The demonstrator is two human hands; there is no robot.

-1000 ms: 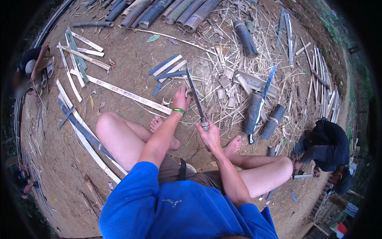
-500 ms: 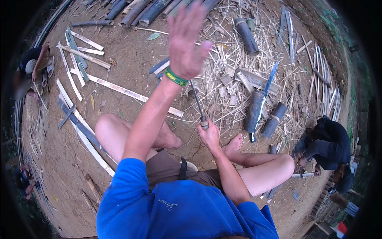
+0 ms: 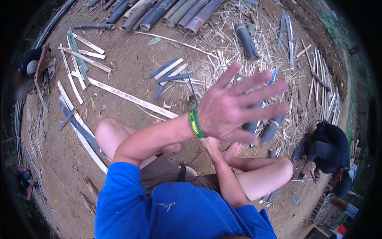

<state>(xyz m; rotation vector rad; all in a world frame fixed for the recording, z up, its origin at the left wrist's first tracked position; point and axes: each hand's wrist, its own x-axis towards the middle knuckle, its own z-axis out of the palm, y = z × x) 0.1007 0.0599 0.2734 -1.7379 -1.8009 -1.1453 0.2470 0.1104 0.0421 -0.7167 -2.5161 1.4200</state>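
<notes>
My left hand (image 3: 229, 105), a green and yellow band (image 3: 195, 124) at its wrist, is raised close to the camera with fingers spread and nothing in it. It covers most of my right hand (image 3: 210, 144), which is low between my legs. Earlier, that hand's fingers showed wrapped round the handle of a long-bladed knife; now the handle is hidden, and only the thin dark blade (image 3: 191, 84) sticks out beyond my left wrist. Past the spread fingers, parts of a hand saw (image 3: 274, 75) with a blue blade show beside dark bamboo pieces (image 3: 273, 128).
Split bamboo strips (image 3: 127, 94) lie on the dirt to the left, and short pieces (image 3: 169, 71) ahead. Bamboo poles (image 3: 175, 14) are stacked at the far side. Shavings (image 3: 223, 46) litter the ground. One person (image 3: 328, 145) crouches at right, another (image 3: 38, 65) at left.
My left hand has swung right and nearer, from the far side to in front of my right hand, its fingers spreading wider. The saw and bamboo sections are now partly covered.
</notes>
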